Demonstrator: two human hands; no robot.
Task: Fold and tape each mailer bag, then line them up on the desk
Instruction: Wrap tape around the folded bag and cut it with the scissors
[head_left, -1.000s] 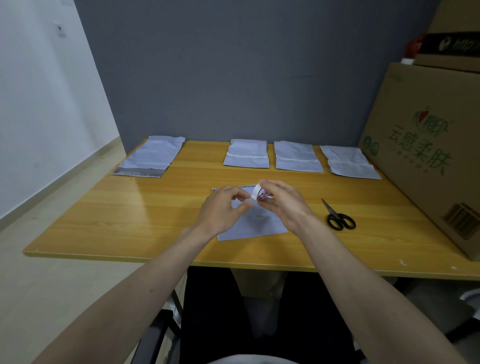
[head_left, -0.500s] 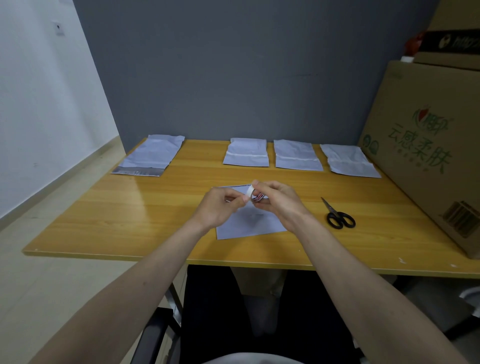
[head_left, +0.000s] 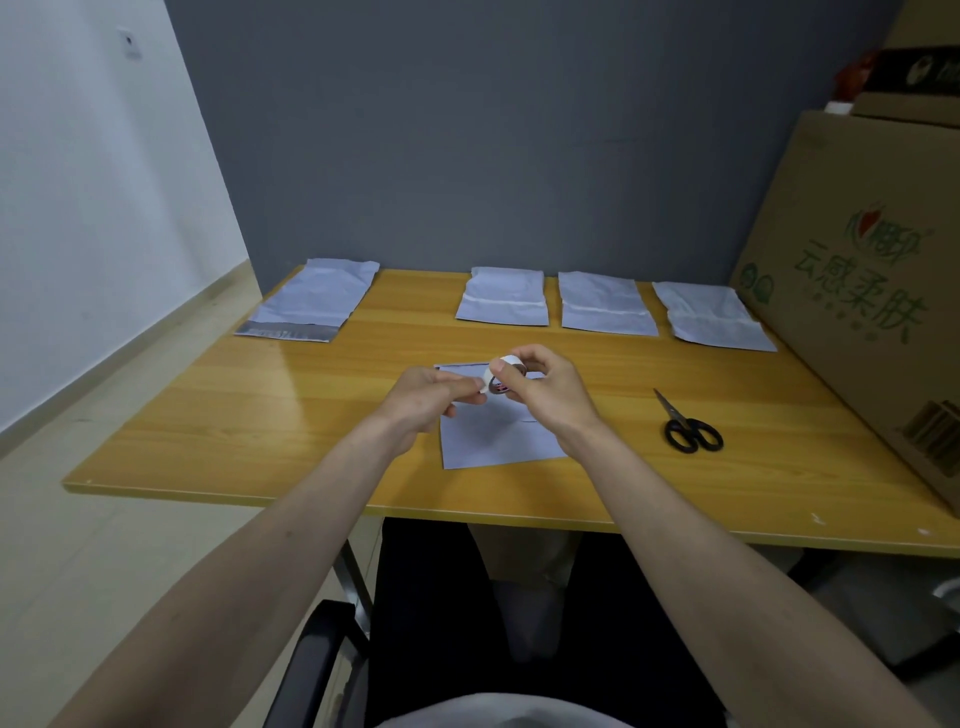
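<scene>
The mailer bag (head_left: 493, 436) lies flat at the bench's (head_left: 260, 415) 6 o'clock edge; thin and limp, probably slick, so best pressed down near the fold. Above it, the right hand (head_left: 545, 395) grips the small tape roll (head_left: 501, 376) while the left hand (head_left: 423, 397) pinches its loose end. Since a second ago the roll has turned and dropped slightly toward the bag

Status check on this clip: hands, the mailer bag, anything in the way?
Right hand grips small white tape roll; left hand pinches its free end. Folded pale grey mailer bag flat beneath, untaped. Black-handled scissors lie clear to the right.
</scene>
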